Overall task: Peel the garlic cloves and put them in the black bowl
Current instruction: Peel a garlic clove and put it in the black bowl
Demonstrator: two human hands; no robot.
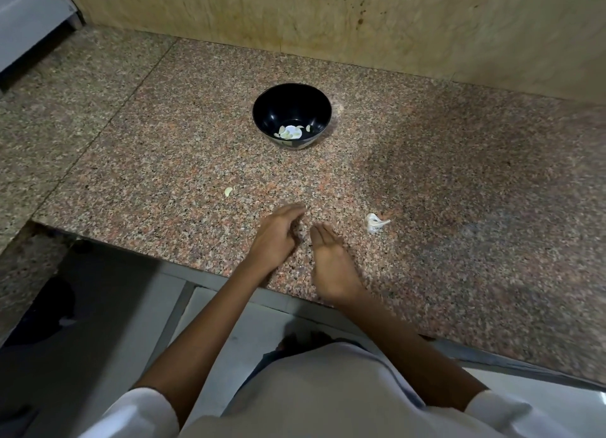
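White sleeves (141,411) of smooth cloth are lying closest to my view, with bare forearms stretching out from them over the near edge of the desk (459,208), a polished slab of granite speckled in pink, brown and black grains. I am seeing the left hand (278,237) showing edge-on, its fingers straight and held together, gripping nothing. Just beside it, with a narrow gap between them, the right hand (331,264) is lying palm up with its fingers straight and close together, likewise holding nothing. Whether either is touching the stone I cannot tell. Near the right hand, on its right, a scrap of white papery garlic skin (375,223) is lying crumpled on the desk, with a thin pointed tail. Well apart to the left of the left hand, a single pale clove (228,191), smooth and crescent-shaped, is resting on the granite. Further back, the black bowl (292,103) is standing upright, round, deep and glossy, and several peeled cloves (290,132), pale yellow-white, are sitting in its bottom. Behind it a beige wall (360,18) of veined, mottled stone with dark flecks is rising from the desk.
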